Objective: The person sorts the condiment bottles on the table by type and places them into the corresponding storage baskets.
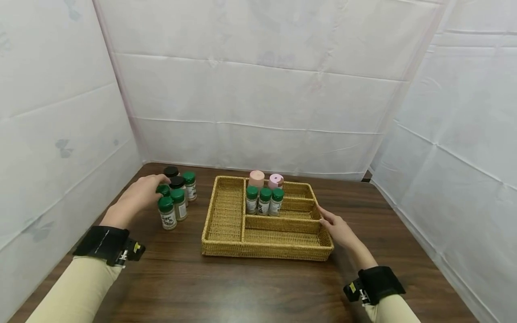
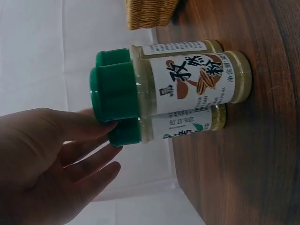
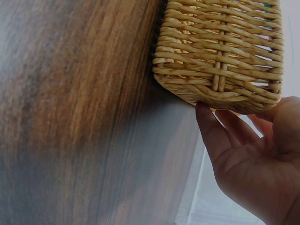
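Observation:
My left hand [image 1: 139, 196] reaches over a group of spice jars at the table's left. Its thumb and fingertips are around the green lid [image 2: 124, 131] of one jar, which stands among the others. In front of it are a green-lidded jar [image 1: 167, 214] with a white label and another green-lidded jar [image 1: 179, 206]. My right hand [image 1: 341, 229] holds the right end of a wicker basket [image 1: 266, 250] with divided compartments; its fingers lie against the woven wall [image 3: 218, 56].
Three green-lidded jars [image 1: 264, 202] stand in the basket's middle compartment, with a peach-lidded container [image 1: 256, 178] and a pink-lidded container [image 1: 276, 181] behind them. Black-lidded jars [image 1: 171, 171] and another green-lidded jar [image 1: 190, 186] stand beyond my left hand. White sheets [image 1: 258, 98] surround the wooden table [image 1: 226, 287].

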The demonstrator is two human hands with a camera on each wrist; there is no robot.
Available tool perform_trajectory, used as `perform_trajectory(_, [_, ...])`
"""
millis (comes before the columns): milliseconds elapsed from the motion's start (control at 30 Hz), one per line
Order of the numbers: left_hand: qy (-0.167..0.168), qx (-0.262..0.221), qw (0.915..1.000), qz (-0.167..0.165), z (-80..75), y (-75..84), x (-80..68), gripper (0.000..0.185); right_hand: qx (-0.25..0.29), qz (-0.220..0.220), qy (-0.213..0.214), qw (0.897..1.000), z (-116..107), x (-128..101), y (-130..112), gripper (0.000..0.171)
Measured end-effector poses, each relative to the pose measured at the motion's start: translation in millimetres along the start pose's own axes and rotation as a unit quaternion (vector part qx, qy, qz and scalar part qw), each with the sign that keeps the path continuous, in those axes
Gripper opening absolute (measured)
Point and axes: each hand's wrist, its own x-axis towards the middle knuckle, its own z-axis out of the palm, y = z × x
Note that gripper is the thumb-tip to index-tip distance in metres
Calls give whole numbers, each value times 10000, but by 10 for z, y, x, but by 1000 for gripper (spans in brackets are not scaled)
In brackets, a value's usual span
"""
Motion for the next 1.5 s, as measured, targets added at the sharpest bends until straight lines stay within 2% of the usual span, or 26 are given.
perform_trajectory(233, [107,-136,9998,-92,29,-34,7,46,-16,-1,32,10000,5,1,-16,54])
perform_trajectory(467, [136,-60,9996,-251,62,-77,16,46,-54,49,80,9999,15,18,-3,54])
perform_trajectory(767, [278,-69,9992,-295,71,-136,-7,40,-50,221,105,9997,37,31,-1,54])
perform_trajectory(1033, [606,54,9980,-154,-146,-64,-58,42,-54,86,63,9999,18,20,-9,54])
perform_trajectory(1233, [1071,207,9940,-26,-319,46,-137,42,-156,41,81,9998,18,23,-10,54])
perform_trajectory(1500, [1470,319,9884,228,-525,253,-240,45,-150,50,91,9998,15,15,-11,54])
